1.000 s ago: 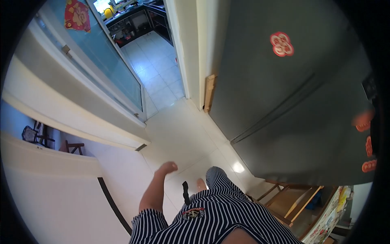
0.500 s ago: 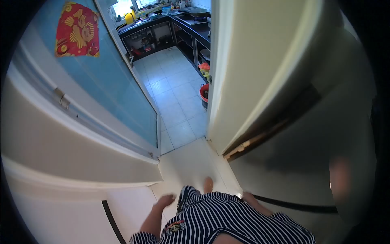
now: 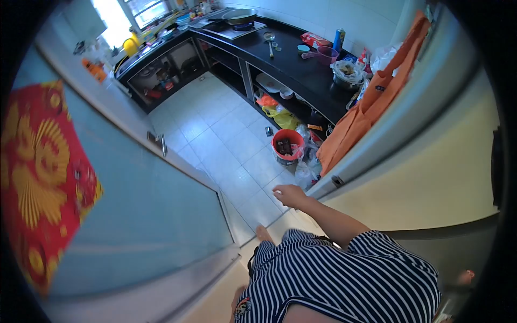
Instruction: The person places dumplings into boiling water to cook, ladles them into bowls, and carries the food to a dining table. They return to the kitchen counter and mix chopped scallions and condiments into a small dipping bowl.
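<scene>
My right hand [image 3: 290,195] hangs in the doorway at the centre with its fingers curled. A small pale spot shows at the fingertips; whether it is held, I cannot make out. Just beyond the hand a red bucket [image 3: 279,156] with dark items in it stands on the tiled floor, beside clear plastic bags [image 3: 305,175]. At the lower left of the striped shirt [image 3: 318,269] a strip of skin from my left arm shows, its fingers hidden. One bare foot [image 3: 263,233] is at the threshold.
A frosted door [image 3: 140,215] with a red and gold decoration [image 3: 40,172] stands open at left. An orange apron [image 3: 371,97] hangs at right. Beyond are a black counter [image 3: 301,67], a pan [image 3: 239,17] on the stove, and open shelves.
The view has moved forward into the kitchen doorway. My right arm has come forward from beside the body, and my left hand has dropped out of clear sight.
</scene>
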`<state>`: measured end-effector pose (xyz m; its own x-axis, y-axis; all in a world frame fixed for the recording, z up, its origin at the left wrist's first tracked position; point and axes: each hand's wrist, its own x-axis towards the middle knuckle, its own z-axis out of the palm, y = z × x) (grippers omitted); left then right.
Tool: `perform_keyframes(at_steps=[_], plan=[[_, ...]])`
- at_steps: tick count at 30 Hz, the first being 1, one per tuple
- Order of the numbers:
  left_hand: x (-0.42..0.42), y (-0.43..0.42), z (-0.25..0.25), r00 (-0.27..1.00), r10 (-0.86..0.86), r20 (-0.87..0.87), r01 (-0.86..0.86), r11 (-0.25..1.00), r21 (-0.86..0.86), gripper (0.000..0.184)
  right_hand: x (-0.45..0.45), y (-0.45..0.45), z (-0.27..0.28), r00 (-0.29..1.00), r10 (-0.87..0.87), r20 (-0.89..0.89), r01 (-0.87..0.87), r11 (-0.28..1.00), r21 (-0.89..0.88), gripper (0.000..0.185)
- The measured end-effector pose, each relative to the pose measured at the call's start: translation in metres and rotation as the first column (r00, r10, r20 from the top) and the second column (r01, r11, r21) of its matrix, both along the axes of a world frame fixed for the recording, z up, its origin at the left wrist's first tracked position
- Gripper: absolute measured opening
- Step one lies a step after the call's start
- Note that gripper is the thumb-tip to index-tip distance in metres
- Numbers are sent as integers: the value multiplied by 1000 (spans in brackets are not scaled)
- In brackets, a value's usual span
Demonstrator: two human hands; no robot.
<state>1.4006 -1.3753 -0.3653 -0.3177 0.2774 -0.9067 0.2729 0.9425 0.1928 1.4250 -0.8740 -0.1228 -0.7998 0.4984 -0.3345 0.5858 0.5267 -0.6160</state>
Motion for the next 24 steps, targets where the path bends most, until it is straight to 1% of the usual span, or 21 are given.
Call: perform_keyframes(at_steps=[1, 2, 3, 4, 5, 6, 7, 8, 9, 10, 12, 13, 14, 15, 16, 18, 20, 21, 22, 23, 24], plan=[[-42, 29, 20, 997, -48, -67, 50, 999, 15, 44, 3, 7, -19, 999, -20, 43, 22, 999, -28, 34], [-83, 69, 54, 981, -8, -192, 27, 995, 95, 45, 5, 20, -45, 995, -39, 87, 44, 998, -55, 35], [-118, 110, 97, 921, 129, -368, -5, 947, 320, 43, 9, 33, -71, 987, -81, 136, 101, 985, -141, 36], [-169, 145, 92, 932, 198, -305, -107, 951, 290, 42, 13, 43, -88, 975, -119, 188, 160, 961, -224, 37], [-210, 174, 93, 906, 217, -364, -12, 872, 490, 43, 14, 48, -90, 971, -133, 199, 179, 955, -236, 37], [-251, 207, 94, 913, 306, -271, -85, 791, 606, 42, 10, 55, -92, 952, -248, 181, 289, 921, -261, 36], [-293, 238, 82, 921, 328, -209, -104, 726, 680, 37, 1, 64, -94, 918, -360, 164, 394, 873, -286, 36], [-317, 278, 106, 918, 345, -197, -97, 676, 731, 35, -11, 71, -97, 911, -376, 166, 410, 864, -294, 36], [-336, 316, 132, 913, 366, -181, -94, 620, 779, 32, -24, 83, -98, 862, -486, 142, 504, 794, -341, 36], [-354, 346, 139, 918, 352, -183, -85, 624, 776, 32, -39, 95, -100, 798, -590, 124, 586, 711, -389, 37], [-384, 392, 146, 924, 375, -72, -177, 587, 790, 31, -71, 129, -115, 781, -614, 110, 603, 697, -388, 37], [-388, 406, 152, 922, 387, -17, -225, 570, 790, 34, -87, 150, -134, 817, -577, 22, 532, 737, -418, 39], [-400, 413, 136, 924, 382, -17, -224, 577, 785, 34, -107, 167, -123, 842, -535, -67, 457, 773, -440, 41], [-413, 417, 111, 968, 230, -100, -98, 716, 691, 35, -127, 181, -110, 774, -632, -37, 538, 688, -487, 31], [-426, 418, 88, 985, 62, -161, 42, 819, 573, 36, -146, 200, -97, 771, -635, -37, 541, 685, -487, 31], [-440, 415, 63, 990, -133, -49, 141, 878, 458, 36, -183, 244, -84, 790, -602, -115, 480, 724, -495, 24], [-452, 402, 50, 999, -9, 48, -13, 889, 458, 35, -219, 295, -93, 778, -572, -261, 468, 804, -368, 25], [-462, 396, 47, 999, 22, -35, -5, 897, 443, 36, -245, 324, -89, 757, -522, -393, 520, 845, -123, 25], [-473, 393, 49, 992, 53, -117, 2, 905, 426, 36, -270, 350, -84, 743, -437, -508, 565, 815, 125, 25], [-475, 395, 76, 983, 129, -128, -68, 915, 399, 37, -290, 372, -64, 705, -477, -524, 617, 778, 122, 23], [-477, 386, 76, 974, 190, -123, -127, 907, 401, 36, -308, 394, -44, 665, -515, -540, 665, 737, 117, 21]])
